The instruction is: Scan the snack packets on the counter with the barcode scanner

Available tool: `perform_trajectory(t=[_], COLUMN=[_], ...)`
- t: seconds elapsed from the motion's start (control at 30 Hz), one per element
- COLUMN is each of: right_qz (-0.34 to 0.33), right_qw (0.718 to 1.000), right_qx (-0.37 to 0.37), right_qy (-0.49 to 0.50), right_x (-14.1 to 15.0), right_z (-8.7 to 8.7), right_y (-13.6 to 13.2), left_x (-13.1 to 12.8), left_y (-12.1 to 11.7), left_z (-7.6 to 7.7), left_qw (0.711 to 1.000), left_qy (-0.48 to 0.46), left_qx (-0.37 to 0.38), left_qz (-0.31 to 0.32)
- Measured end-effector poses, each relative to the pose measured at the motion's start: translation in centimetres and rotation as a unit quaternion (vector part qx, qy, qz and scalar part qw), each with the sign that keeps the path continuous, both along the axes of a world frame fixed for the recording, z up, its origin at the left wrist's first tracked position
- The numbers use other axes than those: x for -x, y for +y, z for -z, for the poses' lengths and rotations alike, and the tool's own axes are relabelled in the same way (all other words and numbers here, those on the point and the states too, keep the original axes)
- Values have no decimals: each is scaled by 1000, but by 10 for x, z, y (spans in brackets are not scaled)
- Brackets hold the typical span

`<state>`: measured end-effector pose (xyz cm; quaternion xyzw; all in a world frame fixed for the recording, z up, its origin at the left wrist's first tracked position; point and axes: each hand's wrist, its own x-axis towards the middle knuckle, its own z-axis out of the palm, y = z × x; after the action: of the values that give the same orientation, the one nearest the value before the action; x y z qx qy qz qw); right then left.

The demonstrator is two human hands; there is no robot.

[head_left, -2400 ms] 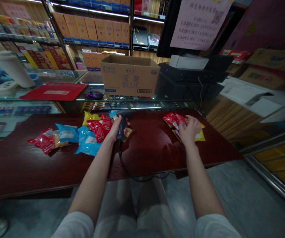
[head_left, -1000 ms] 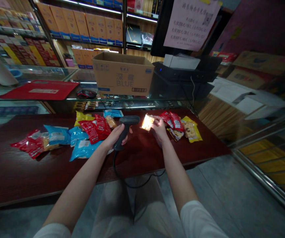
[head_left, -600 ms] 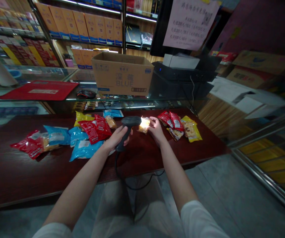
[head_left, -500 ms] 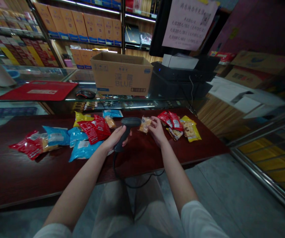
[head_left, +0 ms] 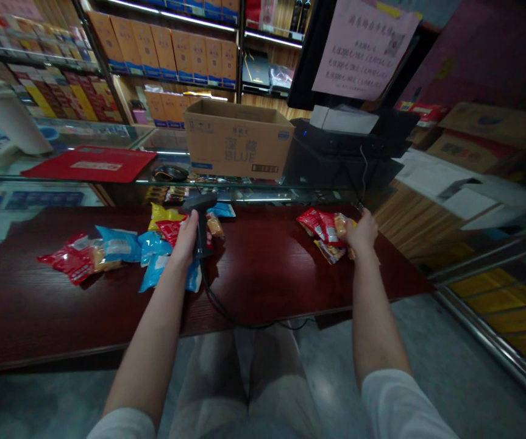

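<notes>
Clearly "BLUE" on carton [head_left: 239, 143] — left hand [head_left: 186, 239] gripping scanner [head_left: 202, 203].

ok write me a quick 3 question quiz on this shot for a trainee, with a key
1. Which hand holds the scanner?
2. True or false: the mouse lies to the right of the red mat.
3. Which English word is printed on the carton?
A) GOLD
B) BLUE
C) SILVER

Key:
1. The left hand.
2. True.
3. B.
</notes>
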<state>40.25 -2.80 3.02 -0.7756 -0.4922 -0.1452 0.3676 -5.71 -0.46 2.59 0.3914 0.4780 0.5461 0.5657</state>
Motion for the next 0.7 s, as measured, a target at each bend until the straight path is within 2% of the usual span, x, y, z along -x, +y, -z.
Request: perform_trajectory(t=[0.07,0.13,0.2,0.27,0.37,0.47,0.53,0.57,0.7], right_qz=[-12,-116,-264,-367,-412,-425,-413,-402,-326], right_qw=[998,990,960,913,844,816,817,826,908], right_qx=[-55,-81,-49,23,151,170,158,150,133], right_qy=[8,24,77,177,310,352,370,365,228], right_x=[31,75,126,173,218,227,225,225,244], right_z=[-1,0,9,24,50,69,75,76,75], right_y=[2,10,24,42,63,68,63,59,46], left_x=[2,1,-4,-11,-24,-31,-29,-27,-10], left_y=[0,1,2,3,1,-3,-5,-5,-4], left_z=[-1,0,1,4,6,6,4,3,1], left_qw=[1000,999,997,994,984,972,975,980,990], left_qy=[8,28,46,51,28,28,22,6,-68], left_qx=[17,37,53,71,118,148,127,102,4], left_qz=[10,29,43,63,132,181,179,169,121])
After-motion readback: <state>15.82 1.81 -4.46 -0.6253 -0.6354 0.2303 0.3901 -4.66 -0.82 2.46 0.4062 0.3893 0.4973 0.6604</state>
